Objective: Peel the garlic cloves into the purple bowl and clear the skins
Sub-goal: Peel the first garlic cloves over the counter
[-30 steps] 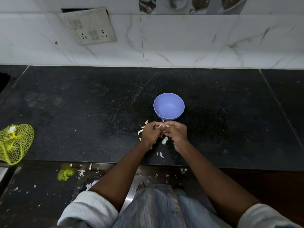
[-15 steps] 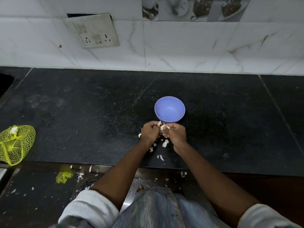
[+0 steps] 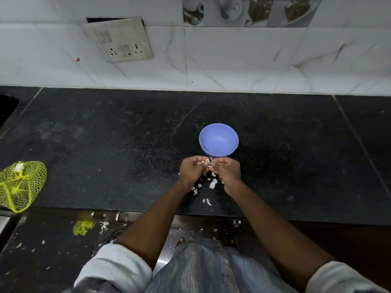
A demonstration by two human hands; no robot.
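Note:
A purple bowl (image 3: 218,140) stands on the black counter (image 3: 105,144), and I see nothing inside it. Just in front of the bowl, my left hand (image 3: 193,169) and my right hand (image 3: 227,170) meet fingertip to fingertip. Between them they pinch a small garlic clove (image 3: 207,162), mostly hidden by the fingers. White garlic skins (image 3: 212,183) lie scattered on the counter under and behind the hands.
A yellow mesh bag (image 3: 20,185) lies at the counter's left edge. A loose switch plate (image 3: 120,39) hangs on the tiled wall. More skin bits and a yellow mesh scrap (image 3: 83,227) lie on the floor below the counter edge.
The view has tilted upward a little, so bowl and hands sit lower in frame. The hands stay together at the clove; their fingers have shifted slightly.

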